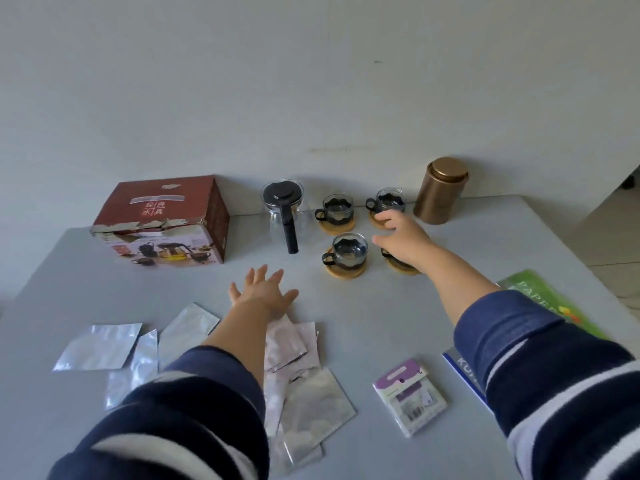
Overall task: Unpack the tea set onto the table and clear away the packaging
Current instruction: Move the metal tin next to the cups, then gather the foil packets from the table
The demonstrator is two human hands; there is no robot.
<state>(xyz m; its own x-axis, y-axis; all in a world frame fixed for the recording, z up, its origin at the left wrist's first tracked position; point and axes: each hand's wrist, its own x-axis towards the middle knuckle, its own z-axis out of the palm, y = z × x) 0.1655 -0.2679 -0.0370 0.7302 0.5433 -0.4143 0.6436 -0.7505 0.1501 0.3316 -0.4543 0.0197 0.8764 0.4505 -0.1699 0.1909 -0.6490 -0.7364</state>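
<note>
Four glass cups on wooden coasters sit at the far centre of the tabletop. The teapot stands left of them, handle pointing toward me. My right hand hovers open above the right-hand cups; my left hand is spread flat, empty. The box lies far left.
</note>
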